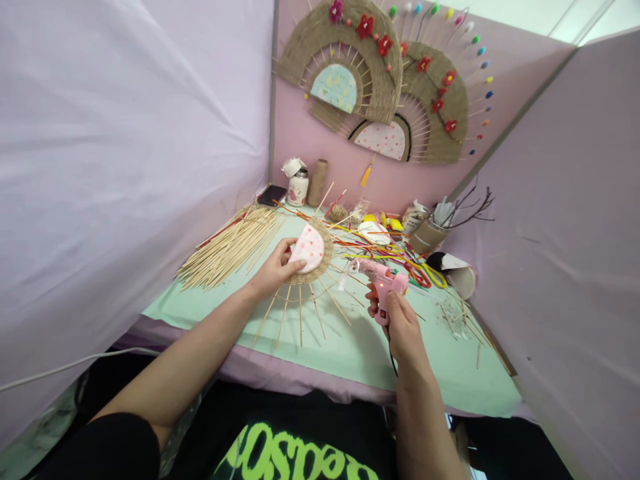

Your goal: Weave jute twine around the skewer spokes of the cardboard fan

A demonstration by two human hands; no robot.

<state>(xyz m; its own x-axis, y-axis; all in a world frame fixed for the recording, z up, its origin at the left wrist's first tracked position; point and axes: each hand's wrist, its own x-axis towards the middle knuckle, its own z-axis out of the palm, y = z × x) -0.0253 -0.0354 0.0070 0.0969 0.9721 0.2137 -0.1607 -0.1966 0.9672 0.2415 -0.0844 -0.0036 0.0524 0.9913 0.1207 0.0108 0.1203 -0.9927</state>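
My left hand (281, 268) grips the flat edge of a half-round fan piece (309, 249), thumb on its white, pink-spotted centre. Twine is wound in a band (324, 257) around the curved side, and thin wooden sticks (301, 313) fan outward from it, over the table. In my right hand (397, 317) is a pink hot glue gun (387, 285), fingers wrapped around its handle. A small orange light glows on its body. The nozzle points left toward the fan piece, apart from it, with whitish strands of glue (350, 270) about the tip.
A pile of thin sticks (227, 248) lies left on the green table cover (345, 360). Coloured pipe cleaners (400, 257) spread behind the glue gun. A phone (272, 195), a jar (299, 188) and a twine spool (317, 183) stand at the back. Finished fans (385, 47) hang on the pink wall.
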